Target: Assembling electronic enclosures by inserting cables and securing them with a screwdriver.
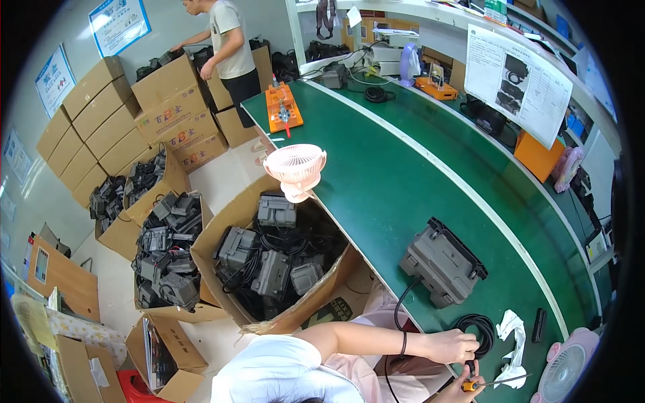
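Observation:
At the lower right, by the edge of the green bench, my left hand [462, 346] is closed around a small black cable end [472, 367]. Just below it my right hand [460, 387] grips a screwdriver [473, 386] with a yellow-orange handle, its thin shaft pointing right. A coil of black cable [481, 330] lies on the bench beside my left hand. Farther up the bench stands a dark grey plastic case [445, 262]; a black cable runs from it down past my left forearm. Crumpled white paper [512, 346] and a small black bar [539, 325] lie right of the coil.
A pink fan [295, 168] is at the bench edge; another [568, 366] stands lower right. An open carton [225, 305] of grey cases and cables sits left of the bench. An orange fixture [283, 107] rests at the far end. A person [232, 47] stands by stacked cartons.

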Tool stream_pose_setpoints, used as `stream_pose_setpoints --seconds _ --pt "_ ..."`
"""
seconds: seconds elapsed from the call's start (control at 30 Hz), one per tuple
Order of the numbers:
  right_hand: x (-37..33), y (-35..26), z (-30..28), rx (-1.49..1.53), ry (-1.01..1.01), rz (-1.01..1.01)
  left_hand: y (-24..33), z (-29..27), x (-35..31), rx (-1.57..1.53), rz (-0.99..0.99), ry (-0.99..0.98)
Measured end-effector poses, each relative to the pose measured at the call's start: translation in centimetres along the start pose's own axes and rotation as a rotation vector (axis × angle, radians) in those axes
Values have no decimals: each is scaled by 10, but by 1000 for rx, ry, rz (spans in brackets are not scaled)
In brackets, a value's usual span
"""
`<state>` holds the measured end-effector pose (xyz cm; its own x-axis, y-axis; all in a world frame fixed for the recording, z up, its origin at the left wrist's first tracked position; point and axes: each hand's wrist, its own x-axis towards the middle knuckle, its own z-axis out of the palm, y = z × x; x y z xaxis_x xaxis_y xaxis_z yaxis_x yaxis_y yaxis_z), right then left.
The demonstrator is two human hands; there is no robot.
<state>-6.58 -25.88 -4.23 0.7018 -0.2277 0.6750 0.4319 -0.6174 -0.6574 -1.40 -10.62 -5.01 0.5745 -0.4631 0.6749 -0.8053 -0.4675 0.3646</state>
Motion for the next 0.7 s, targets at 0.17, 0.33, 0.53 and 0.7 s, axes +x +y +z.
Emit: stream_pose_setpoints --seconds 0.17,0.33,0.53,0.7 --pt "-8 3 8 44 155 154 7 19 -4 114 -2 69" --pt "-15 17 12 171 202 278 15 35 -4 157 -8 236" --pt "-14 9 2 268 125 413 15 16 -6 12 -78 67" --pt "-8 -21 -13 567 5 580 14 -8 -11 338 8 13"
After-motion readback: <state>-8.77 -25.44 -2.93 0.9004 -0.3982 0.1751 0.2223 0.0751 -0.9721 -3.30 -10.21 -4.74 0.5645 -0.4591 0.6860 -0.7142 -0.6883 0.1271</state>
